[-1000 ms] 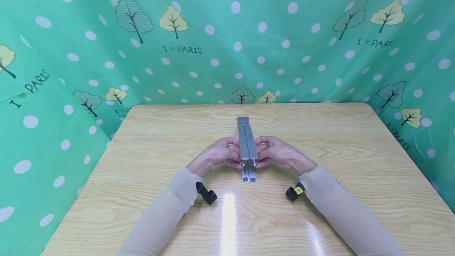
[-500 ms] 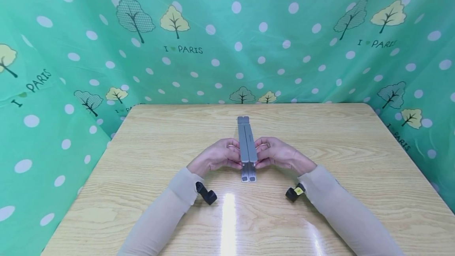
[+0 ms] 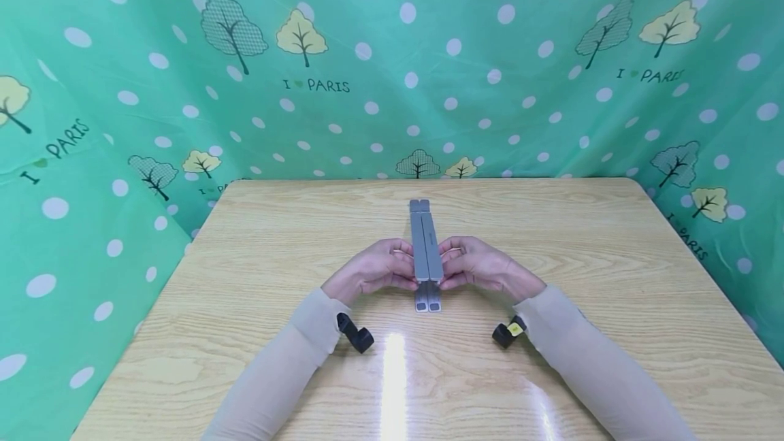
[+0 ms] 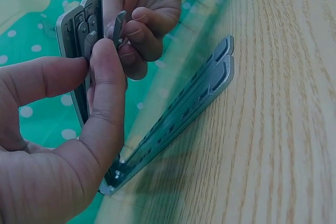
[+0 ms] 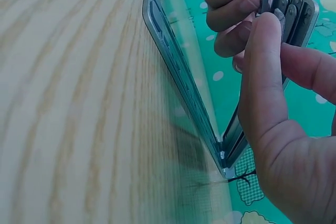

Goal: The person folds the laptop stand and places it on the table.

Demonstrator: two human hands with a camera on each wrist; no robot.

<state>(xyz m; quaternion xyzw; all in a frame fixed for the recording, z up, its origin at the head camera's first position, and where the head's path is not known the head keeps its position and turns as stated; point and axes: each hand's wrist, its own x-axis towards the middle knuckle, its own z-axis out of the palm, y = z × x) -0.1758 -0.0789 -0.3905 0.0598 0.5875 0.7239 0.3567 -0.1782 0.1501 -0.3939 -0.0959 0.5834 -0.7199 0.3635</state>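
A grey metal folding laptop stand (image 3: 426, 248) rests on the table, its paired bars lying close side by side. The upper bars rise at an angle from the hinge at the far end, apart from the base bars (image 4: 173, 111). My left hand (image 3: 382, 265) is at the left side of the stand, thumb and index finger pinching a small support leg (image 4: 90, 43) beneath the upper bars. From the other side, my right hand (image 3: 476, 265) pinches the matching support leg (image 5: 279, 18). In the head view the upper bars hide the fingertips.
The wood-grain table (image 3: 245, 359) spreads around the stand. Behind and to the sides hangs a green dotted cloth (image 3: 392, 73). Black camera mounts (image 3: 355, 333) sit on both wrists, close above the tabletop.
The near end of the stand's upper bars has shifted slightly toward me, covering a little more of the base. Both hands stay almost still, keeping their pinch.
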